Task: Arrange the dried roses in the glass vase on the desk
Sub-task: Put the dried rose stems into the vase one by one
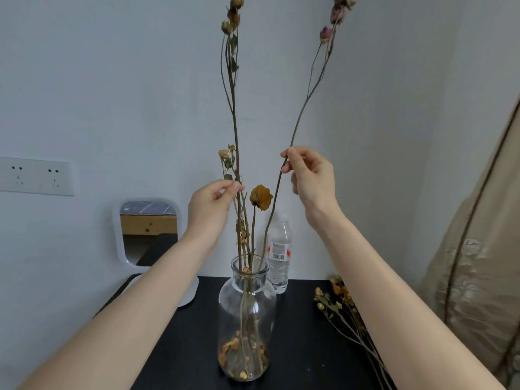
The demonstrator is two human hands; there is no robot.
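Glass, clear and bottle-shaped, the vase (pixel 266 308) stands upright on the black desk (pixel 304 356), between the person's 2 forearms. Several dried rose stems rise through its narrow neck, and a loose heap of fallen orange and brown petals (pixel 239 353) lies at the bottom around the stem ends.

From where I stand, both hands are raised well above the vase mouth. The left hand (pixel 209 204) pinches the tall yellow-budded stem (pixel 235 122) between thumb and fingertips; that stem runs nearly straight up, its faded buds reaching the top of the view. The right hand (pixel 312 178) pinches the pink-budded stem (pixel 298 119) between thumb and forefinger, the other fingers loosely curled behind. This thinner stem leans out to the right as it climbs, while its lower end goes down into the vase neck. Between the 2 hands a short orange rose (pixel 261 197) nods on its own stem, also seated in the vase.

Just behind the vase, a plastic water bottle (pixel 279 257) stands upright with its cap on. To the right, a loose bunch of dried roses (pixel 343 313) lies flat on the desk, blooms pointing towards the wall. A white-framed mirror (pixel 149 232) sits at the back left, under a double wall socket (pixel 36 175), and beige fabric (pixel 478 263) hangs along the right side.
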